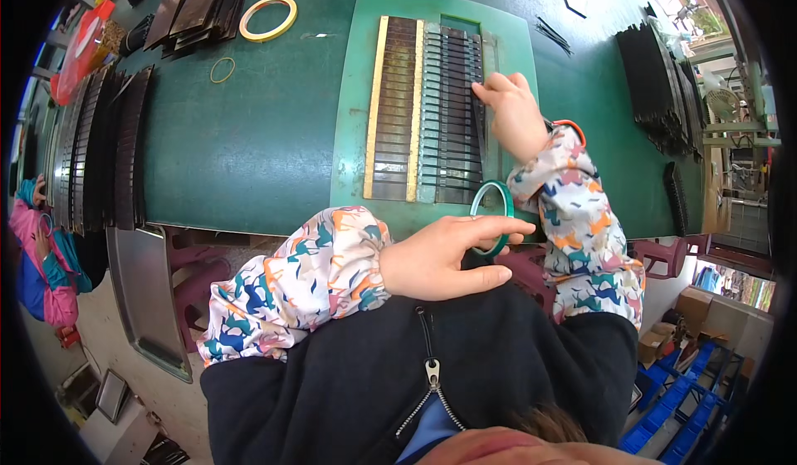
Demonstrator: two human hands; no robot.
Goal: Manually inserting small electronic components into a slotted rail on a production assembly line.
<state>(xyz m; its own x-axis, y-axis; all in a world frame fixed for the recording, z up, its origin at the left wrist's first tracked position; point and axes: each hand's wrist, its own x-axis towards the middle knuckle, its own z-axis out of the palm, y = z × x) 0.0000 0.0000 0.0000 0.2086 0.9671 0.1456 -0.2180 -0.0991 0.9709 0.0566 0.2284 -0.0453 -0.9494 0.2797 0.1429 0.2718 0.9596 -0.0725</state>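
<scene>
The green tape roll (509, 202) could slip from my left hand (457, 253) and drop over the bench's (249, 158) near edge if its hold is loose, since my thumb stands apart from it. The dark strips (452, 91) on the green board (349, 149) could be knocked out of line if my right hand (510, 112) pushes sideways or a patterned sleeve (564, 174) drags across.

My left forearm crosses my front from the left, fingers reaching rightward and holding the roll by the board's near right corner. My right arm bends up and inward, fingers curled at the strips' right side; I can't tell whether they pinch one or merely touch it.
</scene>
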